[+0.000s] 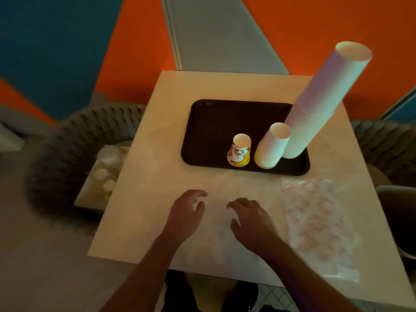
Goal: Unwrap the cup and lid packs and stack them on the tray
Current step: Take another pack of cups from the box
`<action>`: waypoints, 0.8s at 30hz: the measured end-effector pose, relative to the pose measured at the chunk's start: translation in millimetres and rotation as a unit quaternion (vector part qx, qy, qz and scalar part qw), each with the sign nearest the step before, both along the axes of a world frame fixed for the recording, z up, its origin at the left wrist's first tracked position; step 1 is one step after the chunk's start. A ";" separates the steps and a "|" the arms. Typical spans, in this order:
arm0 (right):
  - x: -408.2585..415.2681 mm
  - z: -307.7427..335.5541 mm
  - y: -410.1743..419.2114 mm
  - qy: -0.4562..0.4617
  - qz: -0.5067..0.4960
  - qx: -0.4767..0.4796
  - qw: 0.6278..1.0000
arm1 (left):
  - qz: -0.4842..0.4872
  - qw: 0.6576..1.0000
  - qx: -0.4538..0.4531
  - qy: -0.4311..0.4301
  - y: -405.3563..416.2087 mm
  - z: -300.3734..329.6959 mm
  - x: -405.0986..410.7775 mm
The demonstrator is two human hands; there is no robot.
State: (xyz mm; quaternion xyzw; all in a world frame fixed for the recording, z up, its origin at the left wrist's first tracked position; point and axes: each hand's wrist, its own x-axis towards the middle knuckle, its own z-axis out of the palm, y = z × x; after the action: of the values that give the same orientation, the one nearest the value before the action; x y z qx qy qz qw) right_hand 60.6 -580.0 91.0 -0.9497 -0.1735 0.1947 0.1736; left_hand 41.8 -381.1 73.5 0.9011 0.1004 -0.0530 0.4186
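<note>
Hovering left hand (188, 209), right hand (249, 218), fingers loose.

Dim, warm indoor lighting. Wide-angle distortion bends the frame edges. Overall focus is soft; the grey woven chair (67, 154) at left shows motion blur.

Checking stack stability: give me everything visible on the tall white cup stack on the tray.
The tall white cup stack is a long column of nested, plain white cups, paper by the look, standing mouth-down with the top cup's recessed base showing. It stands on the near right corner of the dark brown tray, close beside the short white cup stack; contact between them cannot be told. It appears to tilt right, perhaps lens distortion. No wrap is visible; neither hand touches it.
</note>
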 end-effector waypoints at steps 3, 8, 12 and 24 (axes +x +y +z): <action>8.8 1.5 51.0 -0.002 0.033 0.022 0.999 | 0.065 0.998 -0.025 0.005 54.3 2.1 -11.7; 24.5 -3.3 147.4 0.006 0.087 0.040 0.995 | 0.162 0.986 -0.030 -0.002 147.6 0.8 -29.3; 38.0 -11.4 218.8 0.008 0.107 0.027 0.994 | 0.224 0.974 -0.036 0.009 223.8 -9.0 -35.7; 64.1 -39.7 312.9 0.027 0.134 -0.113 0.984 | 0.264 0.958 0.006 0.112 368.2 -65.5 2.9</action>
State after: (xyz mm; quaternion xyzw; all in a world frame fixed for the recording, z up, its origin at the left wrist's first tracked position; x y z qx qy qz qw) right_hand 124.7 -267.1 51.3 -0.9257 -0.2717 0.2598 0.0423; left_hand 44.7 -12.9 8.0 0.8333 0.3813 -0.0406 0.3983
